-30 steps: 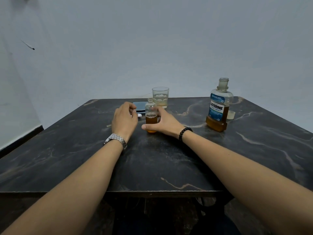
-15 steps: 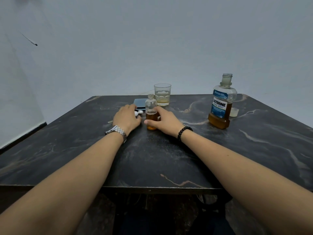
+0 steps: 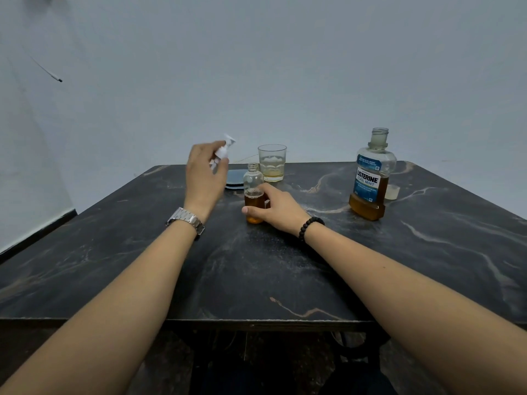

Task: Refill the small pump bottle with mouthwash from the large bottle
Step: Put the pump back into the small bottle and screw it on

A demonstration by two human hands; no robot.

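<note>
Small bottle (image 3: 253, 192): clear, round-shouldered, upright on the dark marbled table (image 3: 285, 266), its threaded neck uncapped; amber mouthwash fills roughly the lower half, with a thin line of foam on top.

Pump head (image 3: 224, 151): white and blurred, raised in the air up and to the left of the small bottle, its nozzle end sticking out above the fingers.

Large bottle (image 3: 370, 178): well to the right of the small bottle, upright, cap off, blue Listerine Cool Mint label; amber liquid low in its base.

Cap (image 3: 392, 191): a pale translucent cup just behind the large bottle's right side.

Right hand (image 3: 278, 208): resting on the table, fingers and thumb wrapped round the lower half of the small bottle; a dark bead bracelet on the wrist.

Left hand (image 3: 205, 178): lifted clear of the table, left of the small bottle, fingers closed on the pump head; a metal watch on the wrist.

Glass (image 3: 272, 162): just behind the small bottle, with a little pale liquid at the bottom.

Blue flat thing (image 3: 235, 178): lying behind the small bottle, partly hidden by the left hand.
</note>
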